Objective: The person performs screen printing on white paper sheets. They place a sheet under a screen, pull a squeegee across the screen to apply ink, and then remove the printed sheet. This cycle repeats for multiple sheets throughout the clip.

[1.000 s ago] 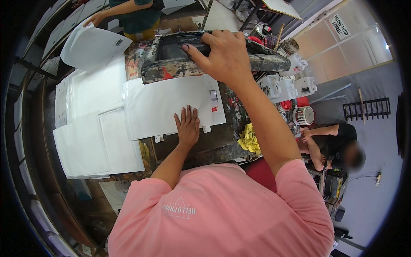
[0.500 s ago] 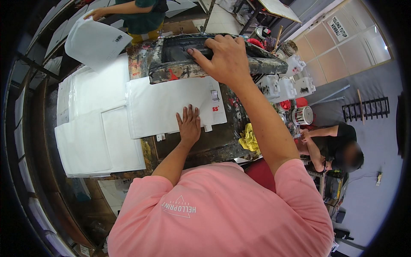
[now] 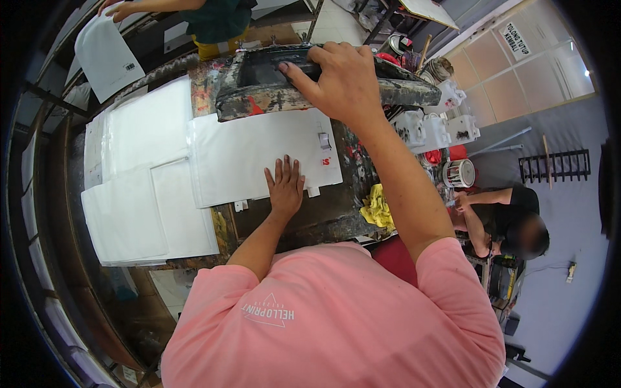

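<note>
My right hand point(image 3: 346, 81) is closed over the near bar of a paint-stained wooden printing screen point(image 3: 259, 103), its thumb and fingertips over the dark inner side. The screen is tilted up at the far side of the table. Below it, a white sheet or flat bag point(image 3: 246, 161) lies on the dark printing board point(image 3: 259, 223), with a small grey-and-white mark and a red mark near its right end. My left hand point(image 3: 285, 187) lies flat on its near edge, fingers spread. Whatever the right fingertips press against inside the screen is hidden.
White stacks point(image 3: 123, 220) cover the table's left. A yellow cloth point(image 3: 378, 208) lies at the right edge, near a white can point(image 3: 458, 173) and stained plastic jugs point(image 3: 407, 129). A co-worker at far left holds a white sheet point(image 3: 107, 61); another person point(image 3: 511, 220) sits at right.
The screen has risen slightly toward me with my right hand on it. My left hand stays nearly still. The far-left co-worker's sheet has moved left and away from the stacks.
</note>
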### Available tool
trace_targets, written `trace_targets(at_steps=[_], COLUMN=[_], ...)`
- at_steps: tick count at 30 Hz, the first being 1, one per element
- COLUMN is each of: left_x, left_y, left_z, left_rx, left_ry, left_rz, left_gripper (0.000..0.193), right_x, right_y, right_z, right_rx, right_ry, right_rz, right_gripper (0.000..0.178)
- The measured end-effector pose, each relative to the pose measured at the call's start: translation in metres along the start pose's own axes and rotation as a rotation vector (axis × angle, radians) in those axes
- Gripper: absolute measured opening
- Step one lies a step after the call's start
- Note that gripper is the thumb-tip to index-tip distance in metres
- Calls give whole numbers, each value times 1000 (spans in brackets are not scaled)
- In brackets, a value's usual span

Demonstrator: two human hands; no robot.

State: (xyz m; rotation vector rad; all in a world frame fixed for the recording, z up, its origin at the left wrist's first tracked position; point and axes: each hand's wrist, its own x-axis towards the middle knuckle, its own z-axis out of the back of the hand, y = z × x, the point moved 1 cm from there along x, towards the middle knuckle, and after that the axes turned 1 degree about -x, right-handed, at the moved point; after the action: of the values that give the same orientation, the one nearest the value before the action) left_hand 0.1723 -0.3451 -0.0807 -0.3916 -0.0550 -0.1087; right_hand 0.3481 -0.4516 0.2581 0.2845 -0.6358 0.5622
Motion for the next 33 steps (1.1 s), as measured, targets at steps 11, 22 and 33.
trace_targets(at_steps=[11, 22, 33], left_x=[2, 6, 39], left_y=[-3, -4, -21], left_z=[-1, 7, -17], left_rx=[26, -17, 4], left_ry=[19, 11, 60], left_rz=[13, 32, -135], left_gripper=[54, 55, 76], right_x=[-3, -2, 4], right_y=[-2, 0, 0], right_z=[-2, 0, 2], right_rx=[23, 12, 48], right_ry=[51, 53, 70], right_rz=[-15, -24, -38], right_gripper=[62, 62, 63])
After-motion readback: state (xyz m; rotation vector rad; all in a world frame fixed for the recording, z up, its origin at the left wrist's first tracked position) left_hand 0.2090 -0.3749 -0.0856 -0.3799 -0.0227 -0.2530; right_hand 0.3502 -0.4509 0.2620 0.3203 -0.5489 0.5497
